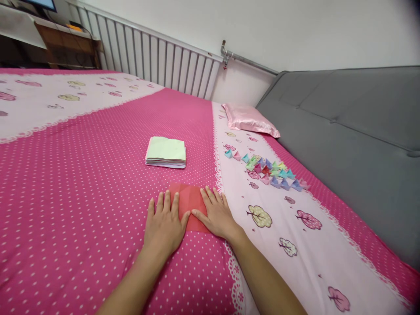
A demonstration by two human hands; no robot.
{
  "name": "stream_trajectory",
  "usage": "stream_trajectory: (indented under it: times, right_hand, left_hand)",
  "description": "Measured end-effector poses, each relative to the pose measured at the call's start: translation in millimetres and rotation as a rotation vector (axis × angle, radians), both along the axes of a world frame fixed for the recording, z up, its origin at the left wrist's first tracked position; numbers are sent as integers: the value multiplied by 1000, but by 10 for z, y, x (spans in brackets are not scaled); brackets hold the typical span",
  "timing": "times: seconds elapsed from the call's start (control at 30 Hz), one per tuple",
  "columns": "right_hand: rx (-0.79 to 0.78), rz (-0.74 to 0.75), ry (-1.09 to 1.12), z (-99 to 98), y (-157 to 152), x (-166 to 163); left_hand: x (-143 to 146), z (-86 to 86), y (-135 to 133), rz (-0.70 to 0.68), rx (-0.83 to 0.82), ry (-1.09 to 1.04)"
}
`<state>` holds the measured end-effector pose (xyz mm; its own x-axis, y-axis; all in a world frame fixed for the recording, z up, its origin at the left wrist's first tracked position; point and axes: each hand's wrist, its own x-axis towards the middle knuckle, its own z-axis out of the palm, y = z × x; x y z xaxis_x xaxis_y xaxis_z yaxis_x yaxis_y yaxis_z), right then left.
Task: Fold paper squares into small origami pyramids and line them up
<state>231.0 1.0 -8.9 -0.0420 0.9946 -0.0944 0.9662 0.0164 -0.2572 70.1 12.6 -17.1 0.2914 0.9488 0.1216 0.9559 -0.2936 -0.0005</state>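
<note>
While a cluster of small, multicoloured folded-paper boats (265,170) looks finished near the headboard edge of the pink polka-dot fabric bedspread (82,183), the thin red paper sheet (190,199) lies flat beside the dotted panel's lace edge, creased but not yet shaped, and a square, pale-green-topped paper stack (166,150) beyond it appears unused. The left hand (166,225) and right hand (216,214) are open, palms down on the sheet's two sides, gripping nothing.
</note>
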Motion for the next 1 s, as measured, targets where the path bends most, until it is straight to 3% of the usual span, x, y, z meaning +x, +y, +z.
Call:
stream_trajectory:
  times: [0.8,1.0]
  right_hand:
    - [69,15,112,-63,18,23]
    - [256,-199,258,-37,96,70]
  left_hand:
    - [-3,-22,4,-10,30,-15]
    - [-3,-29,15,-5,39,-38]
